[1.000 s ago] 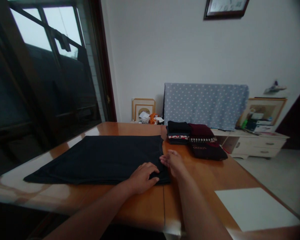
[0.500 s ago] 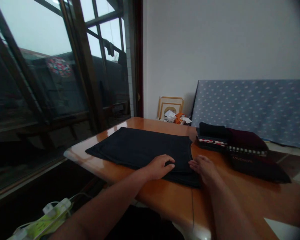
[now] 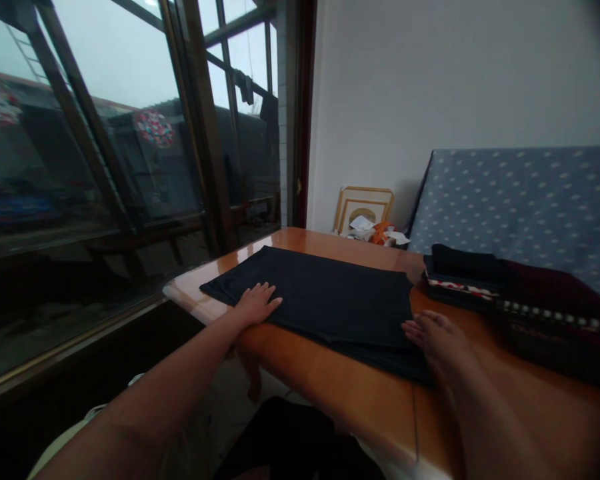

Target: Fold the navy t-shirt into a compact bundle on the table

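Note:
A dark garment (image 3: 330, 293), folded into a flat long shape, lies across the wooden table. I cannot tell its exact kind. My left hand (image 3: 258, 304) rests on its near left edge, palm down with the fingers stretched out. At the garment's right end is my right hand (image 3: 437, 339), its fingers extended and loosely together along the edge. Nothing shows gripped in either hand. The garment's near right corner, with layered edges, lies partly behind the right hand.
Folded clothes (image 3: 463, 273) are stacked on the right of the wooden table (image 3: 300, 363), beside a maroon pile (image 3: 555, 290). Behind stand a picture frame (image 3: 365, 200) with crumpled papers and a blue patterned cloth (image 3: 520, 200). Glass windows (image 3: 145, 167) line the left side.
My left hand has slid left along the garment's near edge, from near its right end, and opened flat. The right hand stays by the right end. The view has turned slightly left.

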`<state>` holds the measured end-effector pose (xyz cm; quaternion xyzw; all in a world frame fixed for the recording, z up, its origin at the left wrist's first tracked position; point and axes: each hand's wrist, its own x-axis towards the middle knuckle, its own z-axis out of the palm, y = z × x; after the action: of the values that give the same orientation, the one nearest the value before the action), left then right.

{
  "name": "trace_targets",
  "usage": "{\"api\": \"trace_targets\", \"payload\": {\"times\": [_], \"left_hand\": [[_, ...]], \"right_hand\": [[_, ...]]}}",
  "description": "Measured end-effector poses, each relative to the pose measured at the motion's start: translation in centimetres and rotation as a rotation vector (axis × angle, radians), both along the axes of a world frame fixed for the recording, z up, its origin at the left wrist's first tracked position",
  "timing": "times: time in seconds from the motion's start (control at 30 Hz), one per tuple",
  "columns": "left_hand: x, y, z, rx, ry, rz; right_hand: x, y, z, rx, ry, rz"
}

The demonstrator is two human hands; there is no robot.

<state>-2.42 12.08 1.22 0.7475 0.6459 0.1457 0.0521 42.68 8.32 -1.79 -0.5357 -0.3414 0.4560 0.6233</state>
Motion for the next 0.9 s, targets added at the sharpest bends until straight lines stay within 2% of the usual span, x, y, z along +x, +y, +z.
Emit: {"api": "trace_targets", "payload": {"times": [0.1,0.2,0.33,0.5,0.63,0.73,0.9], "left_hand": [[-0.9,-0.4,-0.6,-0.052,0.111,0.044],[-0.7,-0.6,-0.5,-0.085,0.152,0.051],[-0.9,-0.1,-0.4,-0.113,0.147,0.040],[-1.6,0.6,-1.0,-0.109,0.148,0.038],[-1.6,0.7,-1.5,-0.076,0.147,0.046],[-1.5,0.8,-1.6,-0.060,0.138,0.052],[-1.3,0.5,-1.3,-0.078,0.113,0.058]], "right_hand": [[0.2,0.1,-0.4,-0.097,-0.052,-0.026],[0.3,0.0,-0.3,-0.116,-0.060,-0.051],[0.0,-0.5,0.7,-0.108,-0.027,-0.062],[-0.9,-1.1,1.9,-0.061,0.007,-0.064],[-0.9,-1.0,1.7,-0.098,-0.022,-0.044],[-0.5,-0.8,1.4,-0.062,-0.019,-0.040],[-0.1,-0.8,1.2,-0.051,-0.043,-0.070]]}}
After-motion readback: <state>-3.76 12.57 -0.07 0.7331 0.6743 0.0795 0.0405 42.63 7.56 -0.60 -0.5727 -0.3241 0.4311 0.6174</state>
